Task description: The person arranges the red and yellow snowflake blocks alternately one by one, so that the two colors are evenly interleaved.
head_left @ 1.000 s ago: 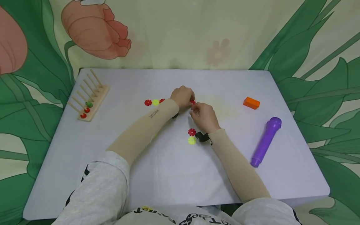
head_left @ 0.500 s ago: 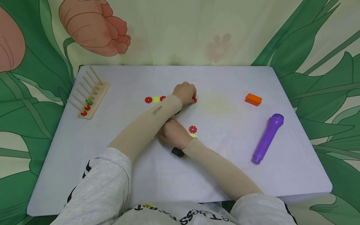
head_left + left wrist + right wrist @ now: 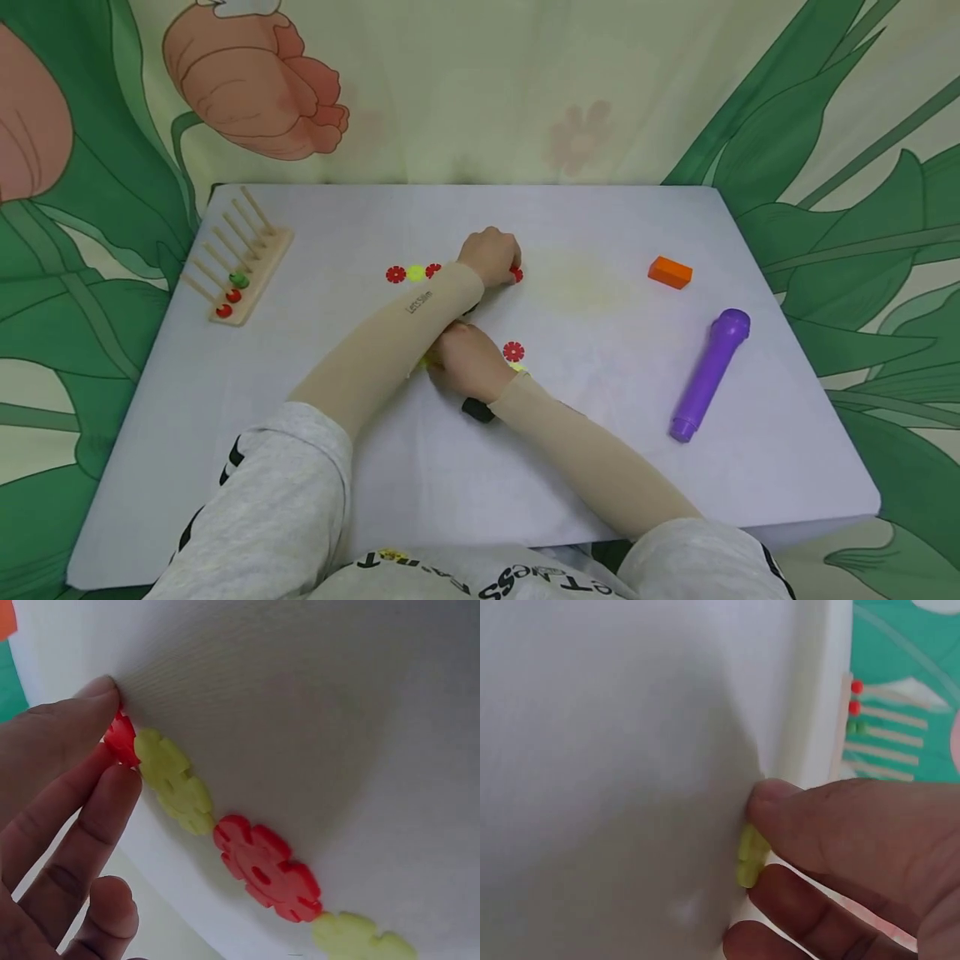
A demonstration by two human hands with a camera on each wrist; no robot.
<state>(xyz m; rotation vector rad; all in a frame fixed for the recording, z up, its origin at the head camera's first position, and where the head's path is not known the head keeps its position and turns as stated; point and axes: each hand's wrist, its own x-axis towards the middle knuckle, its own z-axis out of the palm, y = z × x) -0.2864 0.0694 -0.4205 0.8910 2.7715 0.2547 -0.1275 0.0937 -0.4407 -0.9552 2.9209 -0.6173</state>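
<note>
My left hand (image 3: 489, 254) pinches a red flower-shaped disc (image 3: 121, 739) between thumb and fingers. From it runs a joined row: a yellow-green disc (image 3: 175, 781), a red disc (image 3: 266, 868) and another yellow-green one (image 3: 363, 939). In the head view the row's middle is hidden behind the left forearm, while its left end shows a red flower disc (image 3: 395, 274). Below the left forearm, my right hand (image 3: 470, 362) pinches a loose yellow-green flower disc (image 3: 751, 855) at the tabletop. Beside its wrist lie a red disc (image 3: 513, 352) and a partly covered yellow-green disc (image 3: 516, 366).
A wooden rack (image 3: 266, 265) with slanted pegs stands at the table's left, carrying red and green pieces. An orange block (image 3: 670, 272) and a purple microphone-shaped tube (image 3: 708, 375) lie on the right of the white table (image 3: 600, 225).
My right hand has left the red disc beside the left hand, moved down and left under the left forearm, and taken hold of a yellow-green disc. The left hand keeps its pinch.
</note>
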